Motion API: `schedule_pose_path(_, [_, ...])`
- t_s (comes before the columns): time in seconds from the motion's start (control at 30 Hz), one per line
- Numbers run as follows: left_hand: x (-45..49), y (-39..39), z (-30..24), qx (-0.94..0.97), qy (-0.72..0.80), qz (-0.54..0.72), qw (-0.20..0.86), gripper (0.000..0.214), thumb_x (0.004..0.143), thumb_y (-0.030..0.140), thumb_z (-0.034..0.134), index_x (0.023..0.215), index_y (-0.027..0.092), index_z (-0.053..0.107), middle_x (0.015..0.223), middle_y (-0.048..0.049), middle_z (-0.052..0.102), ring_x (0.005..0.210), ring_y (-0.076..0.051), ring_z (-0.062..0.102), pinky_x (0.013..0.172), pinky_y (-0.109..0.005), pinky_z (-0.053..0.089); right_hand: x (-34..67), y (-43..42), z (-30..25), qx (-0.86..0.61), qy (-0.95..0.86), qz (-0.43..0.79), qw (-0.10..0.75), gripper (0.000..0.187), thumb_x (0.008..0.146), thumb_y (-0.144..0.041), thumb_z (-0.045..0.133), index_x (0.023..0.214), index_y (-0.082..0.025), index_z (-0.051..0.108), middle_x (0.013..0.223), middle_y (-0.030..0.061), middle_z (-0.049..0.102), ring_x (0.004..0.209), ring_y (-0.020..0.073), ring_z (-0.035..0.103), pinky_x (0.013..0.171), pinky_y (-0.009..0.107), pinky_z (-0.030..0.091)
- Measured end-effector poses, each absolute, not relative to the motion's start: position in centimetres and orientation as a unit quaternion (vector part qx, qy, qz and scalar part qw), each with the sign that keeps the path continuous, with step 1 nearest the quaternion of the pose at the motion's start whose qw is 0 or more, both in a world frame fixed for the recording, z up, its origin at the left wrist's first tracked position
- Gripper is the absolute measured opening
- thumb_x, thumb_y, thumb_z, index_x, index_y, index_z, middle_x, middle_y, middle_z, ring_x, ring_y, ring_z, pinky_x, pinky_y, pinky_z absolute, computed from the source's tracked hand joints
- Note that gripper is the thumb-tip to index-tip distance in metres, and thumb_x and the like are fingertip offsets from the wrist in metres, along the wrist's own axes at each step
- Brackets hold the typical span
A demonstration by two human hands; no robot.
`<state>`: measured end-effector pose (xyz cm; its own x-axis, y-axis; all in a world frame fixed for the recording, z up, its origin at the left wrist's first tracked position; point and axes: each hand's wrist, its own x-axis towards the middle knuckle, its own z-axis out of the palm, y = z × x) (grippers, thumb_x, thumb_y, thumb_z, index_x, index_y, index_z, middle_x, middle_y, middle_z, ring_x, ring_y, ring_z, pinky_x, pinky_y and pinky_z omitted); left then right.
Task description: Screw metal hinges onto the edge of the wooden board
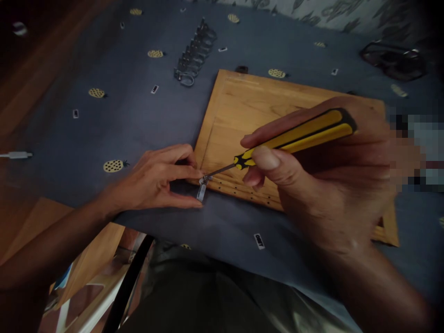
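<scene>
My right hand (322,180) grips a screwdriver (294,136) with a yellow and black handle. Its thin shaft points down to the left, and the tip meets a small metal fitting (202,187) at the near left corner of a wooden panel (243,106). The fitting sticks out past the panel's near edge. Around it, the thumb and fingers of my left hand (156,178) hold it from the left side. Several small dark holes run along the panel's near edge. The exact kind of the fitting is too small to tell.
A row of similar metal fittings (196,53) lies on the blue pineapple-print cloth (132,125) beyond the panel. At the far right is a dark object (393,60), too dim to name. A white cable plug (17,155) lies at the left edge.
</scene>
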<state>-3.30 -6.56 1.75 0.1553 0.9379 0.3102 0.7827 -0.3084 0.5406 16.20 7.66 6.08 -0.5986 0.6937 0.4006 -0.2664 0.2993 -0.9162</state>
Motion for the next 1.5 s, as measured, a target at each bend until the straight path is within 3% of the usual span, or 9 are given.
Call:
schedule_pose_path(0.13, [-3.3, -6.5, 1.7, 0.752, 0.571, 0.307, 0.122, 0.033, 0.101, 0.051, 0.072, 0.113, 0.021, 0.076, 0.102, -0.0070, 0.066, 0.086, -0.019, 0.066, 0.069, -0.031, 0.050, 16.5, 7.9, 6.1, -0.133, -0.664, 0.624, 0.390, 0.024, 0.079, -0.013, 0.090, 0.087, -0.031, 0.078, 0.086, -0.0050, 0.079, 0.060, 0.0134, 0.070, 0.057, 0.026, 0.063])
schedule_pose_path(0.33, [-3.3, -6.5, 2.0, 0.752, 0.574, 0.296, 0.131, 0.033, 0.098, 0.047, 0.076, 0.115, 0.018, 0.078, 0.105, -0.0077, 0.067, 0.090, -0.019, 0.068, 0.073, -0.031, 0.053, 16.7, 8.1, 6.6, -0.120, -0.723, 0.564, 0.380, 0.014, 0.093, -0.030, 0.082, 0.106, -0.033, 0.083, 0.095, -0.0023, 0.080, 0.057, 0.0140, 0.070, 0.053, 0.030, 0.063])
schedule_pose_path(0.43, [-3.3, -6.5, 2.0, 0.755, 0.568, 0.304, 0.125, 0.035, 0.098, 0.048, 0.076, 0.114, 0.016, 0.078, 0.103, -0.0077, 0.066, 0.089, -0.019, 0.068, 0.072, -0.031, 0.053, 16.6, 7.9, 6.9, -0.139, -0.729, 0.554, 0.378, 0.005, 0.091, -0.029, 0.084, 0.090, -0.031, 0.080, 0.087, -0.0033, 0.077, 0.054, 0.0132, 0.068, 0.052, 0.031, 0.060])
schedule_pose_path(0.6, [-3.3, -6.5, 1.8, 0.752, 0.570, 0.308, 0.118, 0.037, 0.099, 0.050, 0.075, 0.114, 0.018, 0.078, 0.102, -0.0084, 0.066, 0.087, -0.021, 0.068, 0.070, -0.033, 0.052, 16.6, 7.6, 6.9, -0.189, -0.741, 0.516, 0.386, 0.027, 0.083, -0.051, 0.090, 0.077, -0.032, 0.072, 0.094, 0.0016, 0.081, 0.051, 0.0174, 0.062, 0.048, 0.039, 0.054])
schedule_pose_path(0.83, [-3.4, -6.5, 2.0, 0.753, 0.571, 0.303, 0.119, 0.037, 0.098, 0.050, 0.075, 0.116, 0.017, 0.078, 0.104, -0.0091, 0.067, 0.087, -0.021, 0.069, 0.071, -0.032, 0.053, 17.2, 7.0, 6.7, -0.224, -0.714, 0.487, 0.451, 0.016, 0.092, -0.029, 0.081, 0.085, -0.030, 0.066, 0.098, 0.0005, 0.075, 0.055, 0.0146, 0.061, 0.046, 0.034, 0.048])
schedule_pose_path(1.1, [-3.3, -6.6, 2.0, 0.752, 0.575, 0.301, 0.118, 0.037, 0.099, 0.052, 0.074, 0.115, 0.019, 0.078, 0.102, -0.0074, 0.067, 0.087, -0.020, 0.068, 0.071, -0.031, 0.053, 18.0, 8.4, 7.4, -0.181, -0.845, 0.410, 0.294, 0.017, 0.105, -0.047, 0.062, 0.094, -0.034, 0.059, 0.091, 0.0039, 0.080, 0.057, 0.0197, 0.070, 0.054, 0.039, 0.057])
schedule_pose_path(1.3, [-3.4, -6.5, 1.8, 0.755, 0.570, 0.302, 0.118, 0.037, 0.100, 0.052, 0.073, 0.116, 0.019, 0.077, 0.104, -0.0081, 0.067, 0.086, -0.019, 0.068, 0.068, -0.030, 0.051, 17.3, 7.4, 6.9, -0.196, -0.782, 0.463, 0.369, 0.017, 0.097, -0.031, 0.077, 0.088, -0.030, 0.063, 0.090, 0.0016, 0.079, 0.053, 0.0167, 0.065, 0.050, 0.037, 0.054])
schedule_pose_path(1.5, [-3.3, -6.5, 2.0, 0.754, 0.568, 0.305, 0.125, 0.034, 0.100, 0.050, 0.073, 0.116, 0.020, 0.076, 0.104, -0.0075, 0.066, 0.088, -0.020, 0.068, 0.068, -0.031, 0.051, 17.2, 7.2, 6.7, -0.211, -0.770, 0.456, 0.393, 0.018, 0.092, -0.042, 0.082, 0.085, -0.033, 0.068, 0.094, 0.0013, 0.080, 0.052, 0.0172, 0.064, 0.047, 0.037, 0.053])
